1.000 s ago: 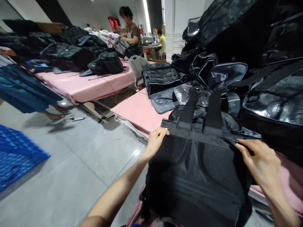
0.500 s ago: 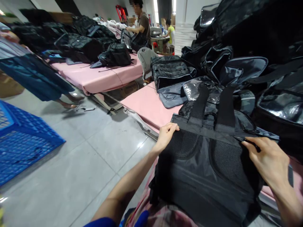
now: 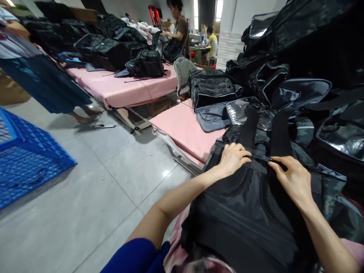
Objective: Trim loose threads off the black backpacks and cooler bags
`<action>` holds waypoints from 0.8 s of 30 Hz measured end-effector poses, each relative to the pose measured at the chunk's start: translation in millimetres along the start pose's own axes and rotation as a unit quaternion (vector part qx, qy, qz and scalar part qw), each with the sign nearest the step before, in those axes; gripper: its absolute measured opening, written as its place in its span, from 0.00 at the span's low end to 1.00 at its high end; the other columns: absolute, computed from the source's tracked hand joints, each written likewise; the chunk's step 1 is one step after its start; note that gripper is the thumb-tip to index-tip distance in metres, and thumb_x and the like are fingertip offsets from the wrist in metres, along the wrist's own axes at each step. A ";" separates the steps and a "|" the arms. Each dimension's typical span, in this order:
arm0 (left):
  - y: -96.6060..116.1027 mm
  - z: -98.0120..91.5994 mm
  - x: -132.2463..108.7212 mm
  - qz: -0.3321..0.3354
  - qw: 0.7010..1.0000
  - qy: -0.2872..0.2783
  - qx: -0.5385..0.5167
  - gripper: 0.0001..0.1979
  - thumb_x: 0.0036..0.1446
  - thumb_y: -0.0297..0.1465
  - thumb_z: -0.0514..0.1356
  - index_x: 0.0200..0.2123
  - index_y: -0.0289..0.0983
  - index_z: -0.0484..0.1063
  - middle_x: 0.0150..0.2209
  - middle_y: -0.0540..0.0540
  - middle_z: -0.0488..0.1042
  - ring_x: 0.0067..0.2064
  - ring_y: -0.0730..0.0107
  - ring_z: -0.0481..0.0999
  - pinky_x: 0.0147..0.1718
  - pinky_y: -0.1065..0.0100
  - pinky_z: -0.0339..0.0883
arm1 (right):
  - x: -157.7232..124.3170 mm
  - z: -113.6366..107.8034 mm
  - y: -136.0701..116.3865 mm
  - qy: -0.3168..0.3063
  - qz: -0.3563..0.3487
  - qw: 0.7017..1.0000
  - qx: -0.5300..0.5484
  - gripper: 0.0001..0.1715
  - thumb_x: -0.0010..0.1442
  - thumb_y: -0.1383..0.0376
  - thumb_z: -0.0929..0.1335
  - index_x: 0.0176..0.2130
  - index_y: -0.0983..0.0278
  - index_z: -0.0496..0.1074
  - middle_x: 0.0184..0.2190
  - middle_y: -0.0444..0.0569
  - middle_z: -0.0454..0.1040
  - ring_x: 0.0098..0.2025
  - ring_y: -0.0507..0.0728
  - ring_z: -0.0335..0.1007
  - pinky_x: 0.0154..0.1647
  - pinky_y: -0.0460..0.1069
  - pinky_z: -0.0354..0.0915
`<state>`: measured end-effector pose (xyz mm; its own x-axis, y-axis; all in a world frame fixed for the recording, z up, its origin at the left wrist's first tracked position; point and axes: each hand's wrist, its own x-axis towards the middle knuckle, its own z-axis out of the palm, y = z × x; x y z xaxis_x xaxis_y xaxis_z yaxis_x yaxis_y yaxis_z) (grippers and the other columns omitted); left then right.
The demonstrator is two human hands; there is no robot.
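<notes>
A black backpack (image 3: pixel 236 216) with mesh padding and two wide shoulder straps lies back panel up in front of me, over the table edge and my lap. My left hand (image 3: pixel 234 158) is closed on its top seam, by the base of the left strap (image 3: pixel 248 129). My right hand (image 3: pixel 294 178) pinches a slim dark tool (image 3: pixel 281 163) close to the same seam, near the right strap (image 3: pixel 280 132); its exact kind is hard to make out. A small gap separates the fingertips of both hands.
More black and camouflage bags pile up on the right and behind, one an open bag (image 3: pixel 214 89). A pink-covered table (image 3: pixel 184 123) runs ahead. On the left floor stands a blue plastic crate (image 3: pixel 34 159). A walking person (image 3: pixel 48 83) and a standing person (image 3: pixel 180 30) are nearby.
Both hands have come inward along the backpack's top seam, the left moving right and the right moving left. The view has shifted slightly left.
</notes>
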<state>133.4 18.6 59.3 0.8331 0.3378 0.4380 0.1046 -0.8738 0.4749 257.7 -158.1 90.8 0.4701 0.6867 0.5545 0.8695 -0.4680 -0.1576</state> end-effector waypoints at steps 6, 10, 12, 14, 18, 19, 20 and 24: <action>0.6 9.8 17.9 0.096 0.991 -0.063 0.066 0.11 0.61 0.37 0.55 0.33 0.41 0.76 0.35 0.49 0.73 0.40 0.67 0.67 0.37 0.64 0.58 | -10.1 0.5 6.1 -0.022 -0.007 0.999 -0.022 0.24 0.63 0.49 0.59 0.38 0.62 0.74 0.34 0.47 0.75 0.37 0.56 0.70 0.34 0.49 0.61; -4.0 12.3 24.8 0.209 0.967 -0.068 0.129 0.06 0.59 0.26 0.54 0.34 0.34 0.72 0.36 0.44 0.70 0.40 0.64 0.66 0.35 0.64 0.59 | -8.5 3.5 4.6 -0.013 -0.031 0.999 -0.033 0.25 0.64 0.49 0.58 0.37 0.62 0.75 0.32 0.47 0.74 0.35 0.56 0.69 0.32 0.48 0.60; -5.6 13.0 25.6 0.216 0.964 -0.055 0.144 0.06 0.57 0.24 0.53 0.34 0.33 0.70 0.36 0.42 0.69 0.40 0.63 0.66 0.35 0.64 0.60 | -7.2 4.0 3.9 -0.011 -0.042 0.998 -0.043 0.25 0.64 0.50 0.58 0.36 0.63 0.75 0.32 0.47 0.74 0.34 0.55 0.68 0.31 0.48 0.60; -6.5 13.1 24.1 0.179 0.974 -0.039 0.131 0.06 0.58 0.24 0.52 0.34 0.33 0.69 0.36 0.43 0.68 0.39 0.63 0.66 0.35 0.64 0.60 | -6.1 3.8 2.5 -0.013 -0.048 0.997 -0.052 0.23 0.64 0.51 0.59 0.37 0.62 0.75 0.31 0.47 0.74 0.33 0.55 0.67 0.30 0.48 0.59; -6.8 13.6 19.2 0.125 0.987 -0.027 0.099 0.08 0.61 0.26 0.50 0.33 0.34 0.68 0.34 0.44 0.68 0.39 0.65 0.65 0.36 0.65 0.60 | -3.6 4.7 -3.6 -0.022 -0.062 0.996 -0.065 0.22 0.65 0.53 0.59 0.36 0.63 0.75 0.30 0.48 0.73 0.32 0.55 0.65 0.28 0.48 0.56; -6.5 14.0 18.4 0.125 0.987 -0.028 0.094 0.08 0.61 0.26 0.50 0.33 0.34 0.68 0.34 0.44 0.68 0.39 0.65 0.65 0.36 0.65 0.60 | -2.6 5.6 -5.7 -0.023 -0.065 0.995 -0.066 0.23 0.65 0.53 0.59 0.35 0.63 0.76 0.29 0.48 0.73 0.32 0.55 0.65 0.28 0.48 0.56; -6.3 14.3 17.9 0.127 0.988 -0.028 0.089 0.07 0.61 0.27 0.50 0.33 0.34 0.68 0.34 0.45 0.68 0.39 0.65 0.65 0.37 0.65 0.59 | -1.5 7.0 -7.8 -0.022 -0.067 0.995 -0.067 0.22 0.65 0.54 0.59 0.35 0.63 0.76 0.29 0.48 0.73 0.32 0.55 0.64 0.28 0.48 0.55; -4.9 15.2 17.7 0.125 0.989 -0.027 0.076 0.07 0.61 0.27 0.51 0.33 0.35 0.67 0.34 0.45 0.68 0.39 0.65 0.65 0.36 0.65 0.59 | 2.4 13.3 -14.5 -0.026 -0.076 0.994 -0.073 0.21 0.65 0.56 0.60 0.33 0.63 0.76 0.29 0.48 0.72 0.31 0.54 0.63 0.28 0.48 0.54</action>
<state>155.8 23.6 53.1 0.8702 0.0889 0.4846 -0.0311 -0.9717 0.2341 248.2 -142.3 83.6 0.3449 0.7814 0.5201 0.9019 -0.4294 0.0471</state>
